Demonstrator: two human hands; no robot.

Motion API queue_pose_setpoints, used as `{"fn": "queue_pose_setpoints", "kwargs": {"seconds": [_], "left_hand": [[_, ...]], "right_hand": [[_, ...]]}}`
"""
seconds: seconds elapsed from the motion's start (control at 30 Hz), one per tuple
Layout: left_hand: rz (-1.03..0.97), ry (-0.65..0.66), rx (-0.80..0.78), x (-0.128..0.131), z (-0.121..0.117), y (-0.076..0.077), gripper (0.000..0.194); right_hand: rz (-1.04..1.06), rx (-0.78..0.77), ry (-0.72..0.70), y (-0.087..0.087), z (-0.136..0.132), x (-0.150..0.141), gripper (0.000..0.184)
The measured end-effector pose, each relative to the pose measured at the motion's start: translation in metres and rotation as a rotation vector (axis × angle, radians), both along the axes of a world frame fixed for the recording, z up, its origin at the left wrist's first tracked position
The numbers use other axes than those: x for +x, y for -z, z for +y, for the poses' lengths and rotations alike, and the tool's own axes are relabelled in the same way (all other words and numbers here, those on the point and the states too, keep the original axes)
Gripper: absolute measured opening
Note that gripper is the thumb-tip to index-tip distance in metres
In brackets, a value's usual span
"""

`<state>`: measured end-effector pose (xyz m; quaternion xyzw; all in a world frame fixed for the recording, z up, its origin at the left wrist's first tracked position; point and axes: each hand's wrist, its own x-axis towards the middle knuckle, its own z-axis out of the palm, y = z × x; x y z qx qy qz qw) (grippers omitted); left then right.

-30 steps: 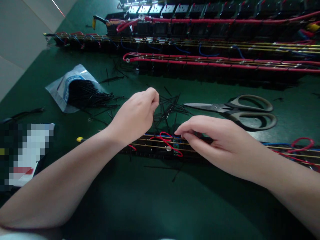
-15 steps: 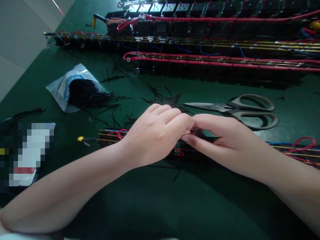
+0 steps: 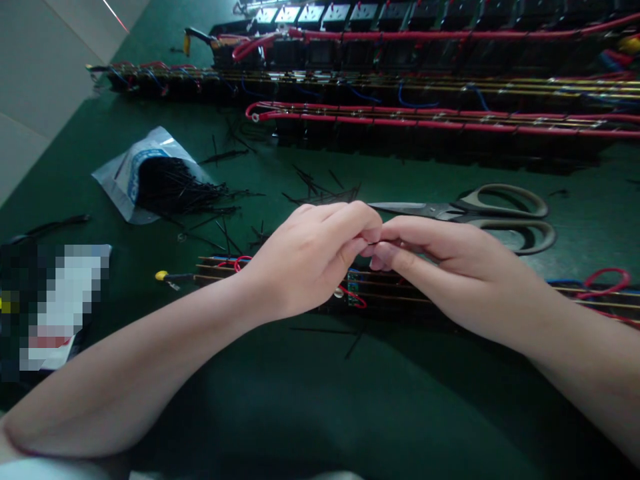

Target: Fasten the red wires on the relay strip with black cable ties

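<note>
My left hand (image 3: 310, 263) and my right hand (image 3: 450, 263) meet fingertip to fingertip over a long, dark wired power strip (image 3: 395, 288) that lies across the table. Both hands are closed in a pinch. A thin dark sliver shows between the fingertips, too small and hidden to name. Along the strip run brass-coloured bars, with a small green circuit board (image 3: 353, 287) and a red wire loop (image 3: 359, 302) just below the hands. A yellow-capped lead (image 3: 161, 275) sticks out at its left end. My left forearm and right hand cover parts of the strip.
Scissors (image 3: 440, 212) lie just behind my right hand. An open plastic bag (image 3: 120, 177) spills black cable ties (image 3: 175, 187); more loose ties (image 3: 320, 190) lie scattered. Several long wired strips (image 3: 430, 123) with red cables and sockets fill the back. A partly blurred-out white item (image 3: 65, 300) is at left.
Both hands have risen slightly and shifted a little left, still pinched together. More of the strip, its green circuit board and red loop now show below them.
</note>
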<state>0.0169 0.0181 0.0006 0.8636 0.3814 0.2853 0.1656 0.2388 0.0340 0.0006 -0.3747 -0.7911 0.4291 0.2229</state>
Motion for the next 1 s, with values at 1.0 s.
{"fn": "queue_pose_setpoints", "kwargs": {"seconds": [1.0], "left_hand": [[0.018,0.061,-0.066,-0.0024,0.0032,0.0005,0.023]], "right_hand": [[-0.047,0.024,0.039,-0.0083,0.0003,-0.0042,0.020]]}}
